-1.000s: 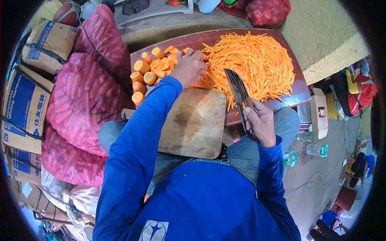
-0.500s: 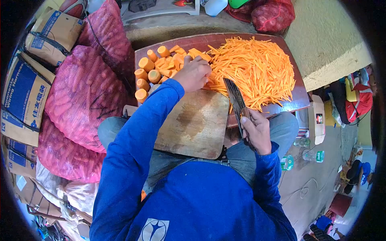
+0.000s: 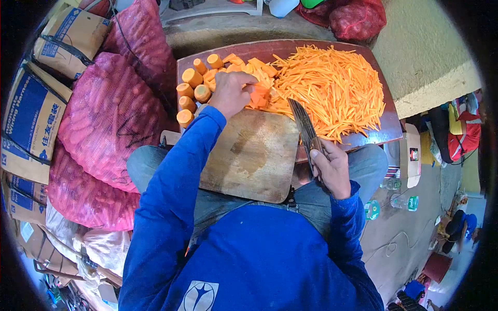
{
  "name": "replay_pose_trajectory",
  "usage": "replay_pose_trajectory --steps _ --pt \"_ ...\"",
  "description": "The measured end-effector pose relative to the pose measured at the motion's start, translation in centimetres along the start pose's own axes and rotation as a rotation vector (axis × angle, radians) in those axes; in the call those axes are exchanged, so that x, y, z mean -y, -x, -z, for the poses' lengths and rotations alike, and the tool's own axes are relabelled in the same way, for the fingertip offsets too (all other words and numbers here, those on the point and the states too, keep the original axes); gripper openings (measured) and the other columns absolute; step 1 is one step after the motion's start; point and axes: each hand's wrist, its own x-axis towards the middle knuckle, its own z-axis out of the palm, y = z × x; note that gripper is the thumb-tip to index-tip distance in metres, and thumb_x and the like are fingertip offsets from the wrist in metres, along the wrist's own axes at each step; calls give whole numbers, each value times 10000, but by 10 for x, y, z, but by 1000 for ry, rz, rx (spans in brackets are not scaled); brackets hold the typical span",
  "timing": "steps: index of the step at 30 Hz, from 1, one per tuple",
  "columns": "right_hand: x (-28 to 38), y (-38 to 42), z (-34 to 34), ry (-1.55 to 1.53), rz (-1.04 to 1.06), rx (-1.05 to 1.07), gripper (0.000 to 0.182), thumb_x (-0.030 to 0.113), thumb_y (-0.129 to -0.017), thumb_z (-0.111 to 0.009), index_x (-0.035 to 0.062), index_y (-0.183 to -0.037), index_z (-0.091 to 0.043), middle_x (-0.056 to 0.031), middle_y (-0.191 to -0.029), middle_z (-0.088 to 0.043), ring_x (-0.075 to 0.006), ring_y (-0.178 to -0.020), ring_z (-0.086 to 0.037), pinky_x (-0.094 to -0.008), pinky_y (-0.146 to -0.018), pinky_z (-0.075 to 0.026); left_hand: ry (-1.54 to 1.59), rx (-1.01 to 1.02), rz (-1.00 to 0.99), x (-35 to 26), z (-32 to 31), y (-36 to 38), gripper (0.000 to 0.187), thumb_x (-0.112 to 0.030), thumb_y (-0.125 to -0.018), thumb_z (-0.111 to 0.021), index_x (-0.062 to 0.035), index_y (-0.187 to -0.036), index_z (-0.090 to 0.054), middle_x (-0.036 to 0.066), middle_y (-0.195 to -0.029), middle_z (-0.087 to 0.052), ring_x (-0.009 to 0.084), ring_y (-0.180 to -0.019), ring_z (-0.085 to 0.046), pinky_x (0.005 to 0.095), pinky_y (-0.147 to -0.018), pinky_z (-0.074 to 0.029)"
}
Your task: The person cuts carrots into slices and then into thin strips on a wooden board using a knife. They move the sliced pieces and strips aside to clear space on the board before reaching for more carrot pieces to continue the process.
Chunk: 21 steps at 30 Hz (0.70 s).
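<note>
Blue sleeves fill the near view, the person seated with a worn wooden cutting board (image 3: 254,155) across the lap, its face bare and stained. The right hand (image 3: 329,168) keeps a closed grip on the handle of a cleaver (image 3: 303,124), blade pointing away over the board's right edge, its tip just beside the carrot strips. Beyond the board, the left hand (image 3: 231,93) lies curled over a cluster of carrot pieces (image 3: 254,93); whether that grip truly has hold of one I cannot tell. Just left of it stand round carrot chunks (image 3: 189,90), cut ends up, on the dark red desk (image 3: 386,129). To the right the desk carries a broad heap of carrot strips (image 3: 332,85) that reaches almost to its far edge.

Pressing in on the left are pink mesh sacks (image 3: 104,119) stuffed with carrots, and beyond them cardboard boxes (image 3: 28,119). Another red mesh sack (image 3: 358,20) sits past the desk. On the floor at right stand plastic bottles (image 3: 404,202).
</note>
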Motion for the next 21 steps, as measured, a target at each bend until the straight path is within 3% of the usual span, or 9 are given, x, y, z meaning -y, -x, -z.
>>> replay_pose_trajectory --steps 3,6,8,11,14,17,18,20,21 --pt "-2 0 1 21 -13 10 358 118 -1086 -667 -45 -1405 -658 35 -818 -640 -22 -578 -509 -227 -495 -435 -19 -58 35 -4 12 -1 178 -61 -833 -746 -76 -979 -847 150 -994 -820 330 -925 -768 460 -906 -521" --pt "-1 0 0 18 -15 23 362 119 -1086 -667 -48 -1407 -655 22 -834 -650 -25 -576 -511 -232 -491 -448 -73 -62 63 -1 22 0 143 -11 -858 -777 -1 -994 -822 176 -998 -817 324 -934 -796 411 -848 -609" --pt "3 0 -1 6 -15 33 363 119 -1087 -667 -49 -1408 -654 15 -842 -654 -26 -576 -512 -235 -492 -455 8 -171 26 2 24 3 80 -57 -844 -741 -62 -894 -804 123 -925 -798 330 -889 -750 459 -809 -509" --pt "11 4 -4 9 -23 35 362 122 -1089 -664 -58 -1404 -650 15 -836 -649 -30 -582 -525 -233 -501 -465 -237 -266 -179 -15 36 20 132 -42 -848 -717 -47 -973 -760 111 -908 -732 327 -839 -713 477 -789 -490" --pt "18 12 -8 93 0 27 369 116 -1087 -664 -58 -1412 -640 8 -854 -665 -42 -592 -543 -237 -517 -471 -470 -185 -355 -35 48 53 219 -48 -858 -683 -28 -1075 -708 99 -889 -633 309 -816 -668 480 -776 -476" --pt "30 22 -14 155 -26 92 344 118 -1082 -671 -34 -1389 -660 -4 -889 -690 -36 -601 -544 -238 -529 -471 -521 -26 -371 -70 44 103 292 -101 -853 -659 17 -1118 -686 97 -882 -592 289 -827 -634 459 -794 -476" --pt "33 25 -15 180 -67 151 331 120 -1071 -679 -28 -1367 -670 -48 -896 -712 -78 -605 -570 -272 -556 -491 -534 71 -355 -86 40 120 306 -119 -848 -658 29 -1113 -687 109 -894 -595 293 -840 -629 454 -808 -480" --pt "34 26 -22 207 -109 220 318 121 -1061 -687 -21 -1345 -679 -93 -903 -734 -121 -609 -596 -306 -582 -511 -392 31 -345 -105 18 150 361 -136 -833 -653 55 -1137 -685 132 -928 -596 308 -848 -623 441 -842 -491" --pt "34 27 -27 271 -61 261 321 126 -1051 -690 -22 -1336 -672 -148 -898 -721 -186 -643 -631 -344 -626 -528 -391 31 -339 -110 13 160 361 -136 -833 -653 55 -1137 -685 132 -928 -596 308 -848 -623 441 -842 -491"
